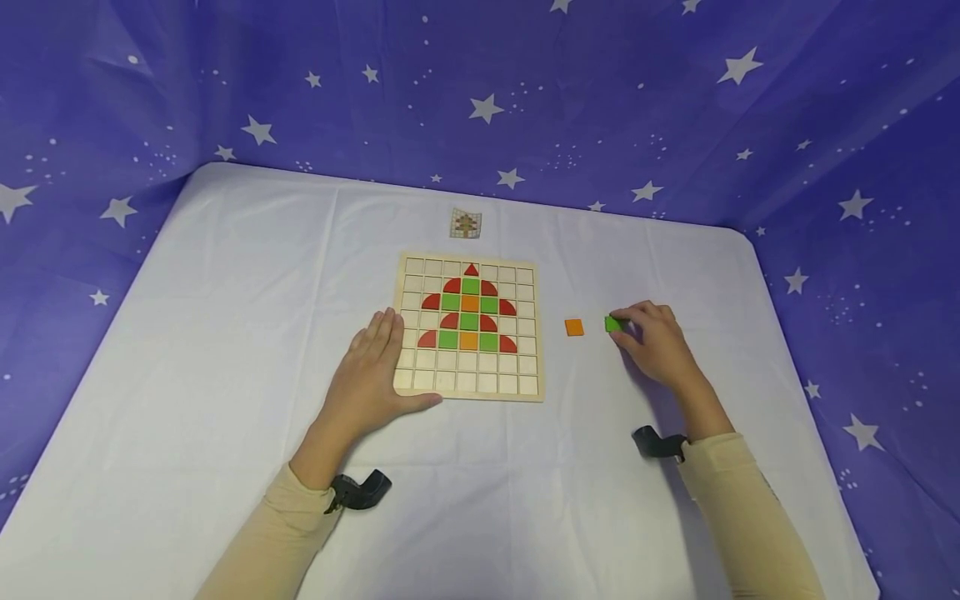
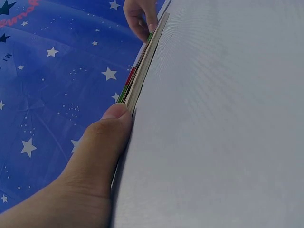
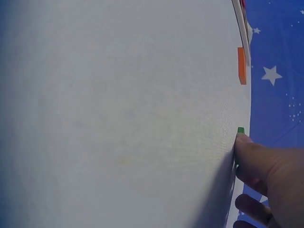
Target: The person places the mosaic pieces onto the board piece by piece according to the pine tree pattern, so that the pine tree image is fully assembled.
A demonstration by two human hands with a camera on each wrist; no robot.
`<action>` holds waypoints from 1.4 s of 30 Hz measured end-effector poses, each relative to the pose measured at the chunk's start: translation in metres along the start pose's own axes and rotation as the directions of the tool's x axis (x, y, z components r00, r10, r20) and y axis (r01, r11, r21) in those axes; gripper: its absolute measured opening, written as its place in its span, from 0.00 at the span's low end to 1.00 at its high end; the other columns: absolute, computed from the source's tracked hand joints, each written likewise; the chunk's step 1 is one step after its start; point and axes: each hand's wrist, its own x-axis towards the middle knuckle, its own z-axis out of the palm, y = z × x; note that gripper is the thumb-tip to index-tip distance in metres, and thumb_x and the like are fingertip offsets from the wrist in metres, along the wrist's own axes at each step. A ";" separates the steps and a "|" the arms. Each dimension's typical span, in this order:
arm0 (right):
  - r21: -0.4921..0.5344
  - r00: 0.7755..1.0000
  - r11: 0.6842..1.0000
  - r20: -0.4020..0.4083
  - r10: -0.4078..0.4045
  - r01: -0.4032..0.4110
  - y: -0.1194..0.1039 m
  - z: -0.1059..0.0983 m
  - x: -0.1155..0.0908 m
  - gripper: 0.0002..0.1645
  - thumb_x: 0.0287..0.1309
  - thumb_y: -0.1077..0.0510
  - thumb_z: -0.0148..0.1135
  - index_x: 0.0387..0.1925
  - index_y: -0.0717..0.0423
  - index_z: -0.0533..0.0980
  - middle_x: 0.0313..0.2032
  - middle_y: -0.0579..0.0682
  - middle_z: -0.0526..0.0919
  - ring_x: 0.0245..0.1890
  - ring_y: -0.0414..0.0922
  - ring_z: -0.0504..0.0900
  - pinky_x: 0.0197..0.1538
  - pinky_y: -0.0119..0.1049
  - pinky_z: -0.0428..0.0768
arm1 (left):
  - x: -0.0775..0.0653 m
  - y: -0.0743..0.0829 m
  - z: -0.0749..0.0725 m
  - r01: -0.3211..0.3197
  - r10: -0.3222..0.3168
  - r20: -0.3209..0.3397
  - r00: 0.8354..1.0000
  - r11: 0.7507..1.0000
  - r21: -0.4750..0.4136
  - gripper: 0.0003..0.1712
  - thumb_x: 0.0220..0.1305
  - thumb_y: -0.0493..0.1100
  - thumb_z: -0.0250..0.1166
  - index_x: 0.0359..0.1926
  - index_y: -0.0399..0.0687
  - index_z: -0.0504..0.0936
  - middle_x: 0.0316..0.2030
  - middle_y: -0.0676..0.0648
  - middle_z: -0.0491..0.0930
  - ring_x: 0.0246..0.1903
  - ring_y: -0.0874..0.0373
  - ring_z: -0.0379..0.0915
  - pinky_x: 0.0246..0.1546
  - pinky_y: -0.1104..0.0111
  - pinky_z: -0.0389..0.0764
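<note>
A square wooden grid board lies mid-table, with red, green and orange tiles set in a tree shape. Along its left edge rests my left hand, fingers straight and the thumb stretched by the lower edge; in the left wrist view the thumb touches the board's side. To the right of the board, my right hand pinches a small green tile between thumb and fingers, at the tabletop. An orange square tile lies between the board and that hand.
Beyond the board lies a small picture card showing a tree on a grid. A white cloth covers the table. Blue star-patterned fabric hangs behind it and at the sides. Each wrist wears a black camera mount.
</note>
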 end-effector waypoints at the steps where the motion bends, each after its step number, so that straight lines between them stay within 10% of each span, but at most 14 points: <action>1: -0.008 1.000 1.000 -0.002 0.003 -0.003 0.000 0.000 0.000 0.21 0.65 0.56 0.64 0.57 0.58 0.77 0.55 0.58 0.76 0.60 0.60 0.66 0.63 0.60 0.65 | 0.000 0.000 0.000 0.000 0.000 0.001 1.000 1.000 0.000 0.78 0.42 0.81 0.65 0.78 0.38 0.42 0.79 0.40 0.41 0.79 0.46 0.35 0.78 0.50 0.46; 13: -0.077 0.997 0.994 -0.001 -0.076 0.076 -0.019 0.011 0.007 0.21 0.71 0.54 0.57 0.55 0.67 0.74 0.54 0.64 0.76 0.60 0.62 0.69 0.66 0.59 0.65 | 0.000 -0.001 0.000 0.000 0.000 -0.003 1.000 1.000 -0.005 0.78 0.42 0.81 0.66 0.78 0.38 0.43 0.79 0.39 0.41 0.79 0.45 0.35 0.78 0.50 0.46; 21: 0.011 0.981 0.982 0.018 -0.191 0.191 -0.069 0.022 0.007 0.21 0.69 0.53 0.59 0.56 0.62 0.74 0.50 0.57 0.80 0.53 0.54 0.74 0.59 0.51 0.73 | 0.000 0.000 0.000 -0.002 0.002 -0.004 1.000 1.000 -0.007 0.78 0.42 0.81 0.66 0.78 0.38 0.43 0.79 0.40 0.41 0.79 0.46 0.35 0.78 0.50 0.46; 34: -0.098 0.875 0.872 0.130 -0.466 0.479 -0.162 0.058 -0.007 0.18 0.65 0.45 0.63 0.49 0.52 0.81 0.45 0.45 0.83 0.47 0.44 0.77 0.52 0.40 0.78 | 0.000 0.000 -0.002 -0.008 0.008 0.002 1.000 1.000 0.002 0.78 0.43 0.82 0.65 0.78 0.37 0.43 0.79 0.39 0.41 0.79 0.46 0.35 0.78 0.51 0.46; 42: -0.154 0.822 0.807 0.125 -0.556 0.569 -0.177 0.072 -0.008 0.15 0.64 0.46 0.64 0.45 0.50 0.82 0.44 0.44 0.83 0.42 0.43 0.77 0.47 0.39 0.78 | 0.000 0.000 -0.002 -0.010 0.010 -0.004 1.000 1.000 -0.002 0.77 0.43 0.81 0.65 0.78 0.36 0.44 0.79 0.39 0.42 0.79 0.45 0.36 0.78 0.51 0.47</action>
